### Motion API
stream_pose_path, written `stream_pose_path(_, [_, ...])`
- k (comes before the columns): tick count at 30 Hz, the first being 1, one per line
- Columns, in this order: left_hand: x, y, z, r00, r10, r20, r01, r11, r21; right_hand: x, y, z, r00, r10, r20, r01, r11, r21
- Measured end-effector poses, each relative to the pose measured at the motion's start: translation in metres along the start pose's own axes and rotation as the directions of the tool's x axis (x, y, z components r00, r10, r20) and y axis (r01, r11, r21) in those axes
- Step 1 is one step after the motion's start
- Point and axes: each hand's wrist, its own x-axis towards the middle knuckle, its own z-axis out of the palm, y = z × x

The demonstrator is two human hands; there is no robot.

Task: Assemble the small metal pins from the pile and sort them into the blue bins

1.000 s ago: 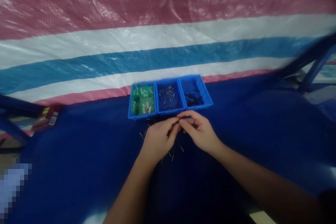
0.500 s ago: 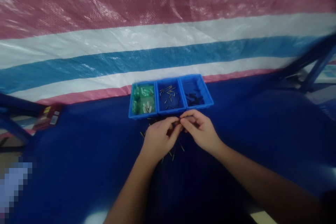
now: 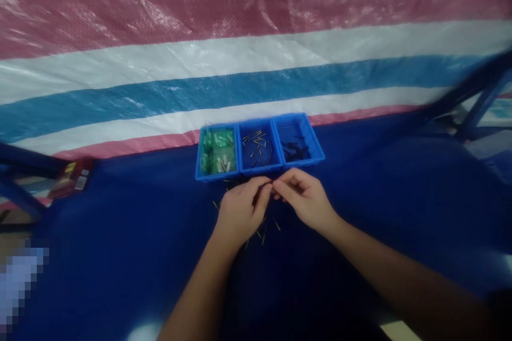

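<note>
My left hand [image 3: 243, 206] and my right hand [image 3: 304, 196] meet fingertip to fingertip just in front of the blue bins. Both are closed in a pinch; whatever lies between the fingers is too small and hidden to make out. Beneath and beside my left hand, several thin brass-coloured pins [image 3: 264, 233] lie scattered. The middle blue bin [image 3: 261, 169] holds several similar thin pins [image 3: 258, 141]. In the left bin [image 3: 218, 176] are small clear and whitish pieces [image 3: 224, 163] on green. Small dark pieces [image 3: 295, 150] lie in the right bin [image 3: 316, 141].
A dark blue cloth [image 3: 132, 234] covers the table. At the left stands a dark red box [image 3: 72, 178] beside a blue frame bar [image 3: 24, 160]. Another blue bar [image 3: 472, 85] rises at the right. A striped plastic sheet [image 3: 248, 53] hangs behind the bins.
My hands stay together in a pinch and have shifted very slightly left. The left thumb and finger have drawn nearer the right fingertips. The bins and scattered pins look the same.
</note>
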Motion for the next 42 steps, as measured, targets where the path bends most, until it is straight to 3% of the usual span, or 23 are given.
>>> stream_pose_path(42, [-0.0008, -0.0014, -0.0001, 1.000, -0.003, 0.013, 0.003, 1.000, 0.011, 0.0000, 0.0041, 0.0006, 1.000, -0.004, 0.001, 0.004, 1.000, -0.017])
